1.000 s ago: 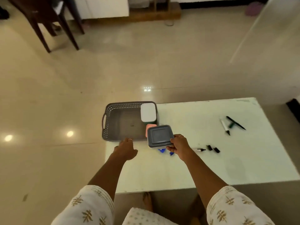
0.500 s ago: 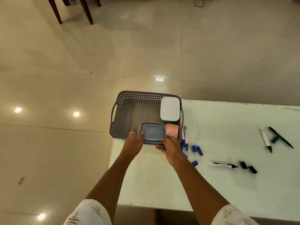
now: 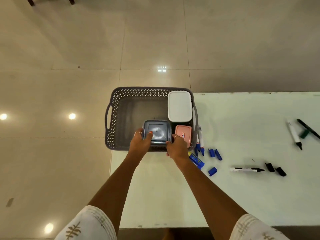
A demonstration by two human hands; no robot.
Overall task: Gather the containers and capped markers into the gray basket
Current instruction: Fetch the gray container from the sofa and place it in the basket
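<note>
Both hands were clamped on the gray-lidded container [image 3: 157, 133], which sat between them inside the gray basket [image 3: 121, 108], at its near wall. The left hand [image 3: 140, 144] gripped the container's left edge, thumb on the lid; the right hand [image 3: 176, 149] gripped its right near corner (a ring was visible on each hand). Just right of the right hand's fingers lay the pink-lidded container [image 3: 183, 135], and beyond it the white-lidded container [image 3: 180, 106], both in the basket. On the white table [image 3: 242, 196], right of the right hand, lay blue markers [image 3: 200, 141] beside the basket wall, loose blue caps [image 3: 215, 154], an uncapped black marker [image 3: 246, 169] and black caps [image 3: 275, 169]. Farther right lay a white marker [image 3: 293, 134] and a dark marker [image 3: 308, 128].
</note>
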